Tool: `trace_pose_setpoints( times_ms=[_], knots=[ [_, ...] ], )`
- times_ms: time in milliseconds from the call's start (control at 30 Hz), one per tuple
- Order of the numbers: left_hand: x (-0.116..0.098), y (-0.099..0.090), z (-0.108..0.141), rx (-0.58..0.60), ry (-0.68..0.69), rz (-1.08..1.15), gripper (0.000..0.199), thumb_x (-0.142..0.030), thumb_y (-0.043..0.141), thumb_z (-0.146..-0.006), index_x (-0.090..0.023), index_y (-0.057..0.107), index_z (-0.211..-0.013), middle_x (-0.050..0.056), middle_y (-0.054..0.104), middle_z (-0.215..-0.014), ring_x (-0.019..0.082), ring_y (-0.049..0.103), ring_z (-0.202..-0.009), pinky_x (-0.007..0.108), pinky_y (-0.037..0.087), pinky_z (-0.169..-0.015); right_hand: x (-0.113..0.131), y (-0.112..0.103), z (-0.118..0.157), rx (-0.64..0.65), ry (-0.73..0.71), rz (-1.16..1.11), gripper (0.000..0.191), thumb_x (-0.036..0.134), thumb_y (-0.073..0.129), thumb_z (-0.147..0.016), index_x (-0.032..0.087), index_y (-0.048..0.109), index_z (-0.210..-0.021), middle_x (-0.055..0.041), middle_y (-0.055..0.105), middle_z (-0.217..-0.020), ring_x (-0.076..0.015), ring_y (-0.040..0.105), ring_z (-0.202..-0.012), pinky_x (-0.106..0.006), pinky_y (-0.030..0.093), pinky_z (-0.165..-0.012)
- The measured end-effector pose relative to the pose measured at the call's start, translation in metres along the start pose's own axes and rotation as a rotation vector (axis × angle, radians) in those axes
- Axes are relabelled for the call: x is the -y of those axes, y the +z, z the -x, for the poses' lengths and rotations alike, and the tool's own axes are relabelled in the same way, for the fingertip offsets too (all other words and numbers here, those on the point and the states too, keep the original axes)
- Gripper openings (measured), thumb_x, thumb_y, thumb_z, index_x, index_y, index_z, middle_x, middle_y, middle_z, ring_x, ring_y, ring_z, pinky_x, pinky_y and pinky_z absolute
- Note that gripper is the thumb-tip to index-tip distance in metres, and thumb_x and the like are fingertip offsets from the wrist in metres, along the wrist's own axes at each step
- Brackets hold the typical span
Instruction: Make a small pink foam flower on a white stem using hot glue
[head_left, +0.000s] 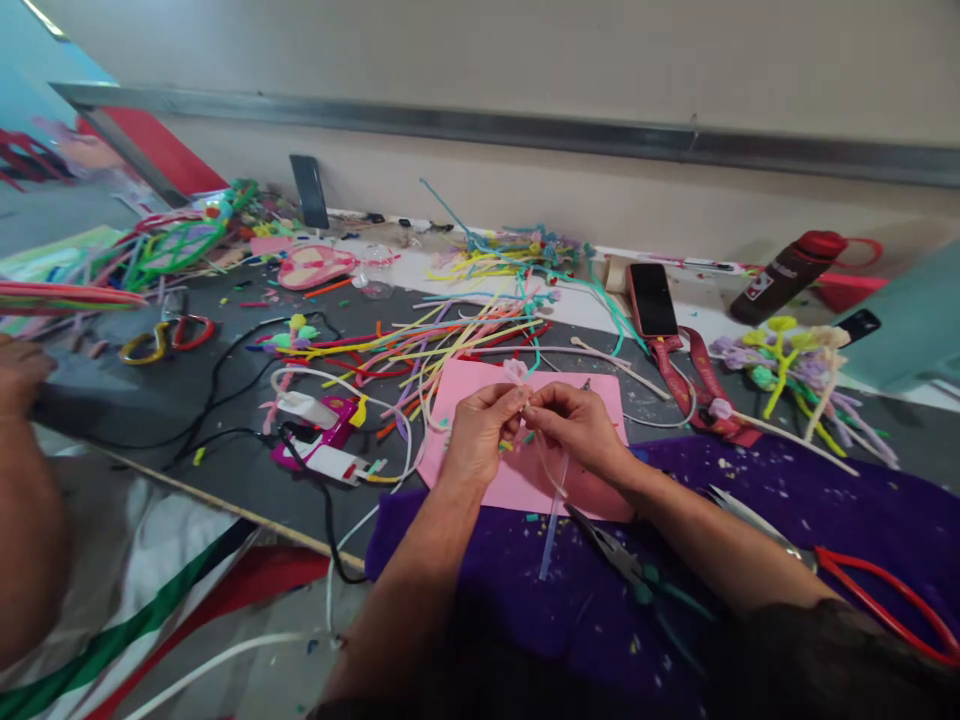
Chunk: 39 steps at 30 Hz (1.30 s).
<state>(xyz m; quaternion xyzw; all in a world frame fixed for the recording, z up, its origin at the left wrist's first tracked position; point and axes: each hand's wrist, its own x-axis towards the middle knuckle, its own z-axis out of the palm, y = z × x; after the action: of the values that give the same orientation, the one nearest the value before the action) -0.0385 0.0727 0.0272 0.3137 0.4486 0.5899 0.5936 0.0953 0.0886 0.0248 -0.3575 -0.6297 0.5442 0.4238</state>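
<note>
My left hand (480, 425) pinches a small pale pink pipe-cleaner flower (514, 370), whose fuzzy loops show above the fingertips. Thumb and forefinger of my right hand (581, 428) close on it from the other side, just under the loops. A pale stem (553, 480) hangs down below the fingers. Both hands are over a pink foam sheet (450, 480) lying on dark purple cloth. Beneath them, a translucent glue stick (551, 548) juts past the sheet's front edge. Long-nose pliers (622, 558) lie by my right forearm. The fingers partly hide the flower.
Left of the sheet lies a magenta and white glue gun (330, 440) with cords. Loose pipe cleaners (450, 340) are heaped behind. Scissors (847, 570), a phone (652, 300) and a bottle (784, 275) are at right. Another person's arm (30, 520) is at far left, near pliers (165, 335).
</note>
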Motion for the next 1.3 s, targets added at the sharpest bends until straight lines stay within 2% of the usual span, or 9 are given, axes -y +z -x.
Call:
trace_pose_setpoints(
  times_ms=[167,267,367,467,567,667,900,1133,1300],
  knots=[
    [-0.020,-0.013,-0.004,0.028,0.033,0.087,0.016,-0.028,0.067,-0.062,-0.013,0.062,-0.066,0.000,0.061,-0.062,0.000,0.036,-0.034,0.015,0.020,-0.031,0.016,-0.027,-0.009,-0.141,-0.059,0.055,0.024,0.039,0.056,-0.078,0.015,0.059,-0.077,0.0000,0.061,-0.067,-0.0056,0.047,-0.042,-0.017,0.034,-0.038],
    [-0.029,-0.021,-0.005,0.026,0.028,0.121,0.016,-0.026,0.067,-0.059,-0.013,0.062,-0.066,0.000,0.062,-0.060,0.001,0.036,-0.033,0.015,0.019,-0.030,0.019,-0.044,-0.015,-0.154,-0.053,0.155,0.022,0.037,0.057,-0.077,0.015,0.059,-0.076,0.0001,0.061,-0.066,-0.0060,0.047,-0.042,-0.017,0.032,-0.037],
    [-0.031,-0.024,-0.006,0.008,0.012,0.105,0.017,-0.027,0.066,-0.059,-0.013,0.062,-0.067,0.001,0.063,-0.059,0.001,0.037,-0.032,0.015,0.020,-0.029,0.011,-0.049,-0.019,-0.059,-0.068,0.416,0.019,0.032,0.055,-0.079,0.015,0.061,-0.075,0.0003,0.061,-0.064,-0.0081,0.050,-0.047,-0.019,0.036,-0.044],
    [-0.028,-0.024,-0.006,0.011,0.016,0.072,0.018,-0.028,0.064,-0.061,-0.012,0.063,-0.069,0.001,0.063,-0.059,0.002,0.037,-0.032,0.015,0.022,-0.029,-0.001,-0.043,-0.020,0.087,-0.134,0.836,0.018,0.026,0.051,-0.081,0.016,0.065,-0.076,-0.0031,0.065,-0.073,-0.0129,0.058,-0.066,-0.022,0.040,-0.060],
    [-0.025,-0.023,-0.007,0.021,0.021,0.052,0.016,-0.027,0.064,-0.063,-0.013,0.063,-0.070,0.001,0.063,-0.059,0.002,0.038,-0.032,0.015,0.023,-0.030,-0.006,-0.033,-0.022,0.230,-0.094,1.189,0.022,0.025,0.046,-0.085,0.016,0.067,-0.084,-0.0076,0.066,-0.085,-0.0164,0.059,-0.080,-0.024,0.039,-0.067],
    [-0.023,-0.022,-0.007,0.030,0.035,0.060,0.016,-0.027,0.064,-0.063,-0.013,0.064,-0.070,0.000,0.062,-0.058,0.002,0.040,-0.033,0.015,0.024,-0.031,-0.005,-0.023,-0.029,0.366,-0.050,1.387,0.027,0.026,0.041,-0.087,0.016,0.065,-0.093,-0.0096,0.064,-0.092,-0.0176,0.059,-0.084,-0.023,0.039,-0.067],
    [-0.030,-0.032,-0.008,0.013,0.063,0.063,0.015,-0.028,0.064,-0.065,-0.013,0.064,-0.071,-0.003,0.058,-0.055,0.001,0.039,-0.033,0.015,0.025,-0.032,-0.001,-0.011,-0.036,0.472,-0.064,1.482,0.027,0.028,0.041,-0.086,0.016,0.064,-0.092,-0.0103,0.063,-0.090,-0.0205,0.059,-0.078,-0.025,0.038,-0.059],
    [-0.038,-0.043,-0.007,-0.027,0.045,0.098,0.014,-0.027,0.065,-0.062,-0.014,0.063,-0.067,-0.004,0.055,-0.050,0.000,0.037,-0.033,0.013,0.025,-0.032,0.002,-0.016,-0.026,0.436,-0.113,1.503,0.034,0.034,0.033,-0.091,0.017,0.063,-0.092,-0.0088,0.062,-0.090,-0.0186,0.059,-0.079,-0.026,0.037,-0.064],
    [-0.037,-0.045,-0.007,-0.005,0.062,0.095,0.016,-0.027,0.065,-0.062,-0.013,0.064,-0.069,-0.004,0.054,-0.050,0.001,0.037,-0.033,0.014,0.024,-0.031,0.002,-0.003,-0.037,0.502,-0.143,1.533,0.032,0.032,0.034,-0.090,0.017,0.062,-0.091,-0.0090,0.063,-0.089,-0.0194,0.059,-0.078,-0.025,0.036,-0.059]
  ],
)
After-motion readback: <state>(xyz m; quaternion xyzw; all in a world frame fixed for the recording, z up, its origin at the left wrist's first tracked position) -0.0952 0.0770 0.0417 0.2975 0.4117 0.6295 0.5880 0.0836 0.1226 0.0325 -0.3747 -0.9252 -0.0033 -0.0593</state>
